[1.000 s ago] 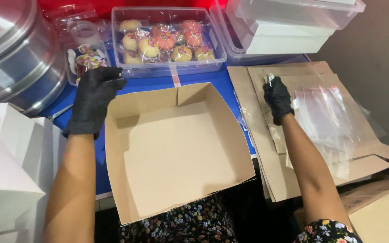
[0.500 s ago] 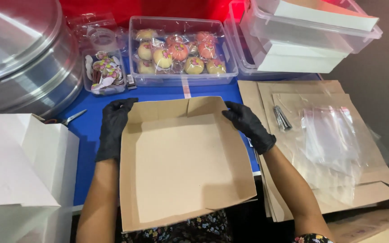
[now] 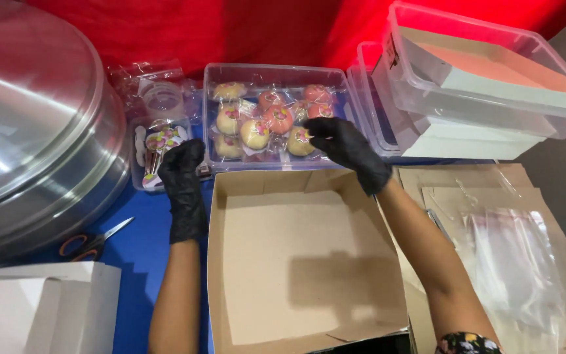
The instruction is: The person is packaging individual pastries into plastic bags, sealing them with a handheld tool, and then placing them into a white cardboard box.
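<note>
I see the open brown cardboard box (image 3: 299, 262) empty at centre-bottom of the head view, flaps up. At its 12 o'clock, touching or just beside the far wall, sits the clear plastic tub of wrapped pink and yellow round sweets (image 3: 271, 118).

Risks: my right hand reaches over the tub's near rim, so dragging a sweet out low could catch the rim and tip the tub toward the box. The wrappers look slick, and a loose pinch could drop a sweet onto the blue tabletop (image 3: 135, 255). My forearm crosses the box's 1 o'clock corner and could fold that flap inward.

My right hand in a black glove (image 3: 343, 145) is at the tub's 4 o'clock, fingers curled down onto a yellow wrapped sweet (image 3: 299, 141). It looks closed on it, but glove and wrapper blur together, so I can't tell if the grip is set. My left hand in a black glove (image 3: 181, 177) is at the box's 10 o'clock, fingers extended and apart, holding nothing, next to a small clear container of round stickers (image 3: 158, 141).

Further out: large metal steamer (image 3: 34, 131) at 9 o'clock, orange-handled scissors (image 3: 93, 241) at 8, clear bags on flat brown card (image 3: 519, 262) at 3.
</note>
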